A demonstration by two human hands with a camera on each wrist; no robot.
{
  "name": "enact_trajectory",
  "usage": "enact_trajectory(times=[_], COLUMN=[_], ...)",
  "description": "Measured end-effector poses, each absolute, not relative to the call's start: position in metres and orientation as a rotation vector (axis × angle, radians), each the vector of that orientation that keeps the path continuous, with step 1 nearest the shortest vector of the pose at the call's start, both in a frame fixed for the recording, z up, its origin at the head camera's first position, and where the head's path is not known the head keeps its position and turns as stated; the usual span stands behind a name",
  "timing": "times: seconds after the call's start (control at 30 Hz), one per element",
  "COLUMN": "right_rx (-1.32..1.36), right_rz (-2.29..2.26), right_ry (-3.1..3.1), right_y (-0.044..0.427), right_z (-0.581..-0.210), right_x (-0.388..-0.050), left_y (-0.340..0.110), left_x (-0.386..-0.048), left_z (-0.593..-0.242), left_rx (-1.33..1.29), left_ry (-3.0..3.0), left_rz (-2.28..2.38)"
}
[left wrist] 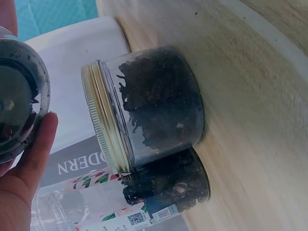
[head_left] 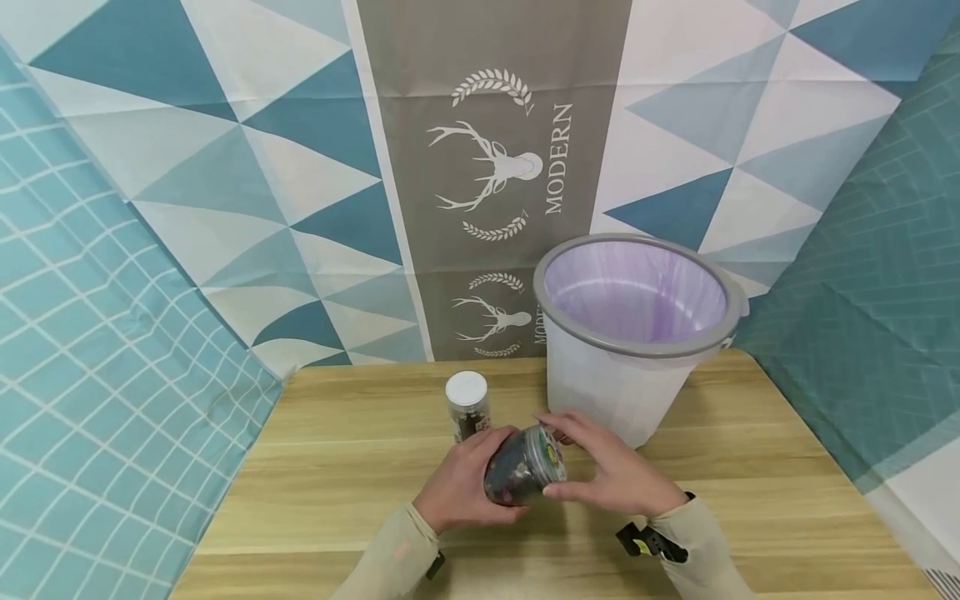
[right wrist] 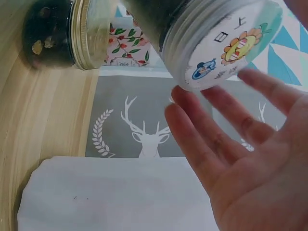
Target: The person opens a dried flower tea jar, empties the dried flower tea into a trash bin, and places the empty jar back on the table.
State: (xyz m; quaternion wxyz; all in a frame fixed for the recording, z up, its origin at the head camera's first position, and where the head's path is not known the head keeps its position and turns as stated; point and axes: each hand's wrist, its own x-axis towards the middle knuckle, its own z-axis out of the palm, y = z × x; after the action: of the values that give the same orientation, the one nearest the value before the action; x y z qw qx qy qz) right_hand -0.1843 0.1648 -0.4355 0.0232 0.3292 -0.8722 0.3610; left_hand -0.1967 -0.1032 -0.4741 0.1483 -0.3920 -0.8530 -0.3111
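A clear jar of dark contents (head_left: pixel 516 473) is tilted in my left hand (head_left: pixel 468 487), which grips it round the side. Its lid, with a flower sticker (right wrist: pixel 236 49), faces my right hand (head_left: pixel 611 468). The right fingers are spread, with fingertips close to the lid's rim; whether they touch it I cannot tell. Below the held jar, a wide jar with a gold lid (left wrist: pixel 161 106) stands on the table, hidden in the head view. Beside it is a taller clear jar with a white cap (head_left: pixel 467 388), a floral label and dark dried pieces inside.
A white bucket with a grey rim (head_left: pixel 622 342) stands on the right at the back of the wooden table (head_left: pixel 337 433). Patterned cloth (head_left: pixel 300 167) hangs behind and at both sides.
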Motion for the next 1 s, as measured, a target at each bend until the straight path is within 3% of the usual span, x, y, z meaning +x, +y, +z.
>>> enact_trajectory(times=[0.83, 1.0], right_rx=[1.147, 1.069], right_rz=[1.091, 1.090], right_ry=[-2.654, -2.655], right_y=[0.1651, 0.1651], right_z=[-0.4338, -0.4350], right_x=[-0.1857, -0.1835], left_y=[-0.1029, -0.1032], left_x=[-0.1972, -0.1970], left_z=[-0.4745, -0.4750], left_rx=[-1.159, -1.150], left_ry=[-2.445, -2.455], left_rz=[-0.902, -0.905])
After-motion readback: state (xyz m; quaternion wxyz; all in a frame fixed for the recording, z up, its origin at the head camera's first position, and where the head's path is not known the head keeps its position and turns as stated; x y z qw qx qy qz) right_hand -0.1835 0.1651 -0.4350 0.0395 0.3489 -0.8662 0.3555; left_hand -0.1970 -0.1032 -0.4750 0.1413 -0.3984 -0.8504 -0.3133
